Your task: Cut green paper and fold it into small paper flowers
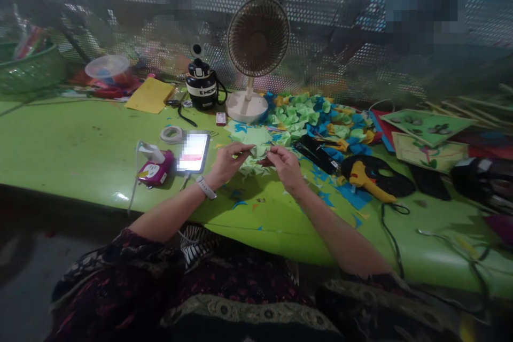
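Note:
Between my two hands is a small light-green paper piece [261,150], folded in shape and pinched from both sides. My left hand [233,160], with a white watch [206,187] on the wrist, grips its left edge between thumb and fingers. On the other side my right hand [285,164] pinches the right edge. Green paper scraps lie on the table under the hands. Beyond them is a heap of folded paper flowers [298,115] in green, blue and yellow. A black stapler [318,154] rests just right of my right hand.
A white fan [258,37] and a black bottle [201,88] stand at the back. Left of my hands lie a phone [194,152], a tape roll [171,134] and a purple power adapter [156,168]. To the right is a yellow glue gun [371,181] with a trailing cord.

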Demonstrator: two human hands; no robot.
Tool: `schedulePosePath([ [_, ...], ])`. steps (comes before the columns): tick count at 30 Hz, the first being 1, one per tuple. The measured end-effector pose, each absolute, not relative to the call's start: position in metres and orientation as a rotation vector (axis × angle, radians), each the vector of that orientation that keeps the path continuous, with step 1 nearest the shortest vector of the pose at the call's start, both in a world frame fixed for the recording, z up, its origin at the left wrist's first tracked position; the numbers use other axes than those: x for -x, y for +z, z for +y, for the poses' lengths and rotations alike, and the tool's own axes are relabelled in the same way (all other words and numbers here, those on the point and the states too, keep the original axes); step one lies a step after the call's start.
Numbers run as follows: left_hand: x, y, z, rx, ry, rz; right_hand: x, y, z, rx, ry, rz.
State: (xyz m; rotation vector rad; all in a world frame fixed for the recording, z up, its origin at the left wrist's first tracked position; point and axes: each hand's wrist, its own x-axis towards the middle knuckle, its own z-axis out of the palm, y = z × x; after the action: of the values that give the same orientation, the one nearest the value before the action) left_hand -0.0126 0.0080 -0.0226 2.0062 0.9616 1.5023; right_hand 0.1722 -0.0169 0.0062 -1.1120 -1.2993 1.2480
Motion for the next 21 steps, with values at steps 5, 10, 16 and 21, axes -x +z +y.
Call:
schedulePosePath([
  [5, 0.013, -0.022, 0.008, -2.003, 1.499, 0.914, -0.173, 0.005, -0.014, 1.111, 1.254, -1.252],
  [10, 0.012, -0.019, 0.006, -2.017, 1.474, 0.891, -0.176, 0.001, -0.011, 1.139, 1.235, -1.258],
  [16, 0.011, -0.019, 0.005, -2.099, 1.444, 0.849, -0.175, -0.001, -0.012, 1.131, 1.225, -1.301],
  [21, 0.012, -0.018, 0.005, -2.078, 1.402, 0.866, -0.177, -0.004, -0.008, 1.109, 1.252, -1.294],
])
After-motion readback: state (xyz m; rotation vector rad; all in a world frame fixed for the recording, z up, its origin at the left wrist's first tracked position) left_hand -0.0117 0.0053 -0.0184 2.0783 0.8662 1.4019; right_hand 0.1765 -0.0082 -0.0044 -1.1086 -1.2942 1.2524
